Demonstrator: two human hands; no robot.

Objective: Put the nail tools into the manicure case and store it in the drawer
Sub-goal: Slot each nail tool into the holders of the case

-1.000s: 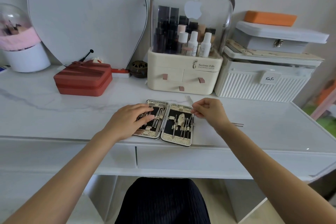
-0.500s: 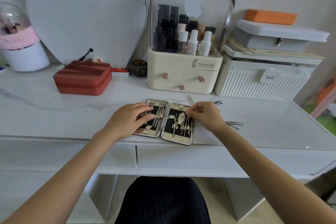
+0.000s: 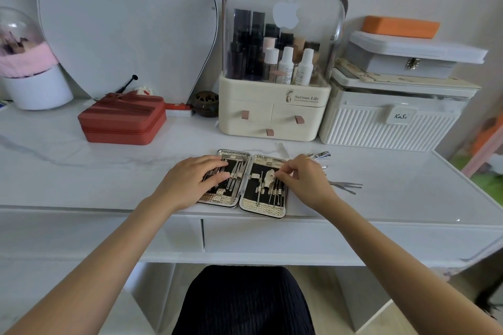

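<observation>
The manicure case (image 3: 242, 182) lies open and flat at the front edge of the bench (image 3: 81, 171), above the gap between the two closed drawers; the wider drawer (image 3: 340, 236) sits under its right half. The left hand (image 3: 190, 179) is laid on the left half with fingers straight and relaxed, pressing it down. The right hand (image 3: 304, 177) is held over the right half with fingertips curled together as if pinching a thin tool among those already seated in the loops; whether a tool is actually between the fingers cannot be told, being too small and hidden.

The step in hand is judged to be the seating of a slim tool in the right half. It would be done well if the case were kept pinned by the left hand so that it cannot slide toward the front edge, and if the tool were fed lengthwise under its elastic loop, parallel to its neighbours, not pressed from above. Care is called for that seated tools are not dislodged.

More remains: a shiny tool (image 3: 321, 155) lies just behind the right hand, and thin metal tools (image 3: 345, 186) lie on the bench to its right. These should be fitted before the case is closed.
</observation>
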